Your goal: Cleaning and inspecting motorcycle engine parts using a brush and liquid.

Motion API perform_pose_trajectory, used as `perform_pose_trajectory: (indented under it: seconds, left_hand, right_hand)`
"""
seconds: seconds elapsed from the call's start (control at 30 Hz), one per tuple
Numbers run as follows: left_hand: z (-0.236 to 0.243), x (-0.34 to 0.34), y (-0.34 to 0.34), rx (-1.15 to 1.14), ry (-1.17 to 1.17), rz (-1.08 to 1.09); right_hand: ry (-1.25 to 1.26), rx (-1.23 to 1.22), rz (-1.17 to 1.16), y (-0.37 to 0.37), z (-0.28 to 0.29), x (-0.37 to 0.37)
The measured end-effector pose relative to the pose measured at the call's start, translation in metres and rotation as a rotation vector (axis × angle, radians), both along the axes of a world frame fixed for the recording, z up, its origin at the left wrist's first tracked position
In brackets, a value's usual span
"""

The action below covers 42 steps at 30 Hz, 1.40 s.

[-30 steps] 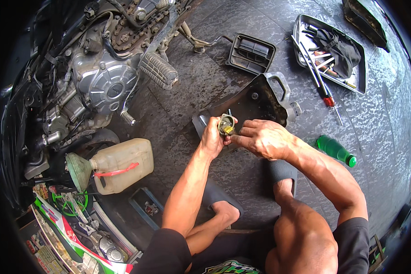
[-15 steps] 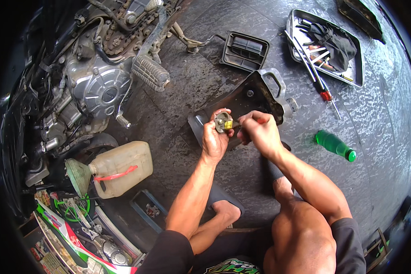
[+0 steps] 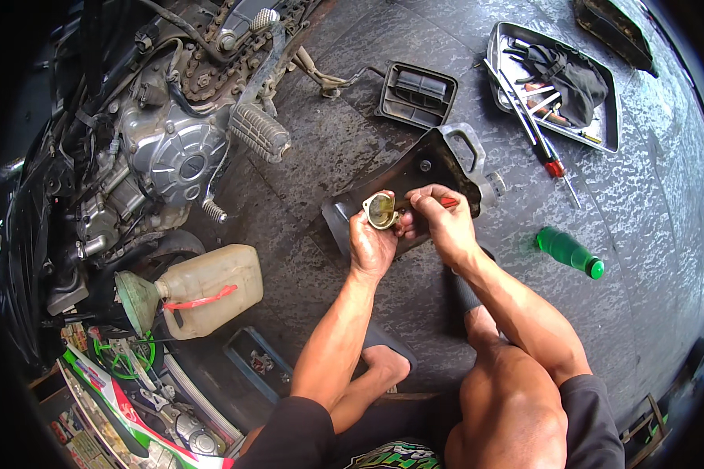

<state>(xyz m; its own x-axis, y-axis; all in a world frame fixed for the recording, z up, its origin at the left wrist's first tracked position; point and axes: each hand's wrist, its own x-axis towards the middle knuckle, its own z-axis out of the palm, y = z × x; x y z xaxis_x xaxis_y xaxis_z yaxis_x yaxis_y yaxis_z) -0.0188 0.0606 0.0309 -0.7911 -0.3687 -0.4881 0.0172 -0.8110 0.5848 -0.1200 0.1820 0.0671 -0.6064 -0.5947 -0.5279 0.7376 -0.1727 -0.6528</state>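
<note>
My left hand (image 3: 374, 248) is closed around a small round metal cap (image 3: 382, 211) with an ear on its rim. Its hollow side faces up, and the inside looks yellowish and wet. Just to the right, my right hand (image 3: 444, 223) pinches a slim tool with a red handle (image 3: 448, 202), whose tip I cannot make out beside the cap's edge. Both hands are over a black cut-open jug (image 3: 368, 186) lying on the floor, with a grey handle and neck at its right end.
A motorcycle engine (image 3: 172, 148) with a footpeg (image 3: 258, 133) fills the left. Below it lies a beige jug (image 3: 215, 289) with a green funnel (image 3: 135, 301). A green bottle (image 3: 569, 250), a tool tray (image 3: 614, 129), a red-handled screwdriver (image 3: 555, 169) and a black filter housing (image 3: 417, 92) are around.
My left hand has tilted the cap so its hollow faces up more fully. The right hand has shifted slightly, and the red handle now shows more clearly.
</note>
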Motion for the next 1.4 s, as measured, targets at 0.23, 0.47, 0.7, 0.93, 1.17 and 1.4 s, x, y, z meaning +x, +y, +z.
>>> perform_pose_trajectory:
  seconds: [0.23, 0.47, 0.7, 0.93, 1.17, 1.4]
  left_hand:
    - [0.003, 0.001, -0.008, 0.039, -0.111, -0.022]
    - [0.003, 0.008, -0.017, -0.017, -0.128, -0.159]
    - [-0.007, 0.006, -0.005, -0.236, -0.178, -0.072]
    - [-0.003, 0.012, -0.028, -0.091, -0.225, -0.058]
    - [0.003, 0.01, -0.03, -0.065, -0.408, -0.161]
    - [0.002, 0.011, -0.024, -0.128, -0.398, -0.262]
  right_hand:
    - [0.224, -0.027, 0.289, 0.007, 0.019, -0.015]
    - [0.98, -0.028, 0.714, 0.006, 0.021, -0.039]
    - [0.339, 0.354, 0.221, -0.007, 0.015, -0.014]
    - [1.2, 0.79, 0.676, 0.01, 0.0, -0.029]
    - [1.397, 0.177, 0.703, 0.008, 0.012, -0.038]
    - [1.517, 0.09, 0.721, -0.001, 0.017, -0.038]
